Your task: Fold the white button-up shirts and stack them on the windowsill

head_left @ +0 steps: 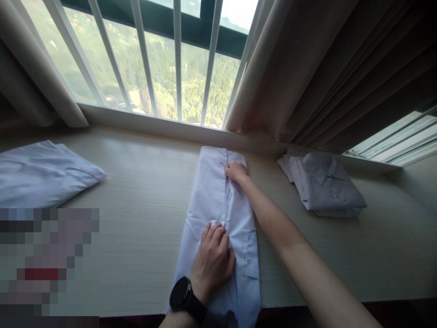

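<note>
A pale lilac shirt [211,205] lies folded into a long narrow strip on the light wooden ledge [143,191], running from the window toward me. My left hand [213,259], with a black watch on the wrist, presses flat on the near middle of the strip, fingers together on the centre fold. My right hand [235,172] reaches out to the far end and pinches the fabric edge there. A chest pocket shows on the right side of the strip.
A finished stack of folded shirts [324,187] sits at the right by the brown curtain. Another loosely folded pale shirt [41,175] lies at the left. A barred window [177,59] runs behind the ledge. A blurred patch covers the lower left.
</note>
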Demonstrator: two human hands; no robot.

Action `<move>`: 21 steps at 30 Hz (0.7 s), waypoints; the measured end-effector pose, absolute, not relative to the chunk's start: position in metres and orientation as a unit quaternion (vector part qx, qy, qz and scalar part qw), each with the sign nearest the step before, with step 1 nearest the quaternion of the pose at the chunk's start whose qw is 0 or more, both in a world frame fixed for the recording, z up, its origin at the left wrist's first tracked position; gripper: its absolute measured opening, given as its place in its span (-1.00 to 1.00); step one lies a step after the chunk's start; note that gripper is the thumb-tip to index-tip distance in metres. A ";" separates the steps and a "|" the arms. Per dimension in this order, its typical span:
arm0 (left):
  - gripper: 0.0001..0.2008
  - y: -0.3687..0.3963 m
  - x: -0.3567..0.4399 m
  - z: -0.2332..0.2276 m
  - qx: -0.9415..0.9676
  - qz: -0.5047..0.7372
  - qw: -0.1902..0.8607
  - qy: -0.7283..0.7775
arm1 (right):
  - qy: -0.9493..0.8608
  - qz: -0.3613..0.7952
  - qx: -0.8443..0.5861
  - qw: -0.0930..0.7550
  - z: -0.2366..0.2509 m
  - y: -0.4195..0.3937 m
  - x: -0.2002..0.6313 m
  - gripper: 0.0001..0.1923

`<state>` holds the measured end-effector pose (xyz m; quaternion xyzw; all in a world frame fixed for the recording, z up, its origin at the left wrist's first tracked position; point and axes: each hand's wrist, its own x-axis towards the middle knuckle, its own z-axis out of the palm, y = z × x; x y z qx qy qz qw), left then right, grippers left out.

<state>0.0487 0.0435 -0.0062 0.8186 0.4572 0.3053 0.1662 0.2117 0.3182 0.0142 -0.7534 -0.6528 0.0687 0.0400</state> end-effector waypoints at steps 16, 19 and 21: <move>-0.55 0.043 0.046 -0.006 0.834 0.269 0.161 0.454 | -0.656 0.065 -0.749 0.064 0.021 0.319 0.209 -0.65; -0.54 0.043 0.045 -0.004 0.835 0.263 0.167 0.453 | -0.664 0.065 -0.739 0.090 0.014 0.314 0.208 -0.69; -0.52 0.043 0.044 -0.003 0.840 0.256 0.166 0.448 | -0.673 0.045 -0.730 0.112 0.008 0.313 0.208 -0.64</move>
